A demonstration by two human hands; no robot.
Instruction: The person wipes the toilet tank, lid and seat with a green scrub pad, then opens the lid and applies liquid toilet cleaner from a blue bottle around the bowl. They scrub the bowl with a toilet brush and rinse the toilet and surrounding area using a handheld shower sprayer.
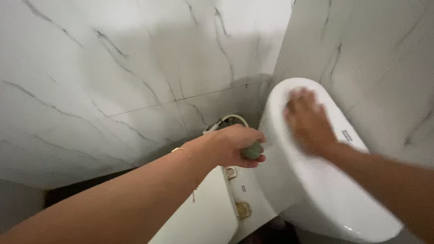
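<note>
1. The left hand [236,145], at the centre of the frame, is closing around a small green sponge [252,151] and pressing it against the side of the white toilet tank [301,182].
2. The right hand [308,123], right of centre, is lying flat with fingers spread on the tank lid [281,98], holding nothing; motion blur is softening its outline.
3. The step in hand is judged to be the scrubbing of the tank wall, with the right hand bracing.
4. A hose fitting [229,120] is showing behind the left hand, against the marble-patterned wall [98,69].
5. The next move is judged to require firm sponge contact and clearance from the brass hinge fittings [242,209] below.
</note>
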